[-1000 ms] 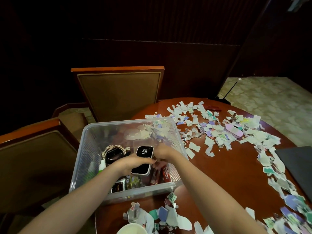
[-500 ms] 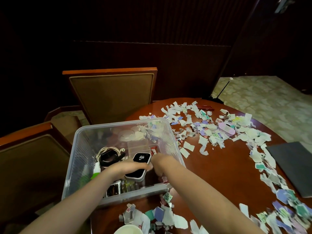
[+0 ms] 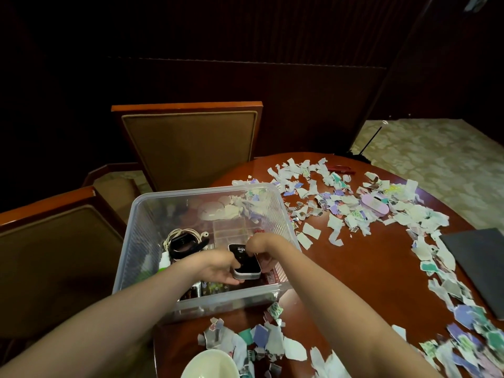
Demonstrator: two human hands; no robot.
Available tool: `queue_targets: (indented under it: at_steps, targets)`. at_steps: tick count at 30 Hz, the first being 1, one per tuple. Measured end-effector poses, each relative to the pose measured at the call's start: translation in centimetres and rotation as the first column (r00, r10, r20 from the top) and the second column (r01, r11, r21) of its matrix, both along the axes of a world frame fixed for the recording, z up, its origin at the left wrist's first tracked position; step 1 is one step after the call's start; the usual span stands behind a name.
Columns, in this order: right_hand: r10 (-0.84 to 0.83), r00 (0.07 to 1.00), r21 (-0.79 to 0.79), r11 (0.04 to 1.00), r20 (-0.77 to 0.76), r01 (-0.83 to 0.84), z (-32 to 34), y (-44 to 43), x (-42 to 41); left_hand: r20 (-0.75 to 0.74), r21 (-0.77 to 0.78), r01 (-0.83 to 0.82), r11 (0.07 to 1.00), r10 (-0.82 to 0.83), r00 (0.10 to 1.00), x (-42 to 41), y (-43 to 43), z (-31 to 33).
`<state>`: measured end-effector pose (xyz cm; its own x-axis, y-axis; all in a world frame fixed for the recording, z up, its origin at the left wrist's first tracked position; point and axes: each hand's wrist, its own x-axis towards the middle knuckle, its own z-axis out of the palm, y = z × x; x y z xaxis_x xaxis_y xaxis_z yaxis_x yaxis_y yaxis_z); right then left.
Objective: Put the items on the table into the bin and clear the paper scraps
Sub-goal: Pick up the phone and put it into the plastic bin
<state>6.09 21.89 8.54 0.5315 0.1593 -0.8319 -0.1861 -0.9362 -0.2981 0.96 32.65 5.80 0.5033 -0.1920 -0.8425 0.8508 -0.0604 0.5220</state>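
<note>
Since half a second ago, the right hand (image 3: pixel 263 242) has shifted onto the black device (image 3: pixel 245 264), fingers curled over its far corner. The left hand (image 3: pixel 219 268) pinches its near end, thumb above and fingers beneath, inside the clear bin (image 3: pixel 191 190). Paper scraps (image 3: pixel 341 211) lie beyond the right fingers.

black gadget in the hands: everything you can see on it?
The black gadget is a small rounded slab: glossy black top with white lettering, silver sides, plastic-looking. It is tilted inside the clear bin. The left hand grips its near left edge; the right hand pinches its far end.
</note>
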Motion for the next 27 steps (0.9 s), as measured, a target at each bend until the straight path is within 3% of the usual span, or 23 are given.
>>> queue_targets:
  at_steps: [8,20,27]
  targets:
    - [-0.067,0.995,0.007,0.998,-0.075,0.068,-0.8,0.2,0.2,0.057,0.13,0.133,0.983,-0.141,0.988,0.1,0.0,-0.1]
    - [-0.065,0.998,0.017,0.998,-0.015,0.066,-0.5,-0.1,-0.3,0.118,0.486,0.323,0.812,-0.427,0.897,0.5,-0.1,1.7]
    - [-0.082,0.992,0.117,0.991,0.095,0.071,0.9,-1.0,-0.5,0.126,0.496,0.331,0.803,-0.444,0.887,0.8,0.2,2.4]
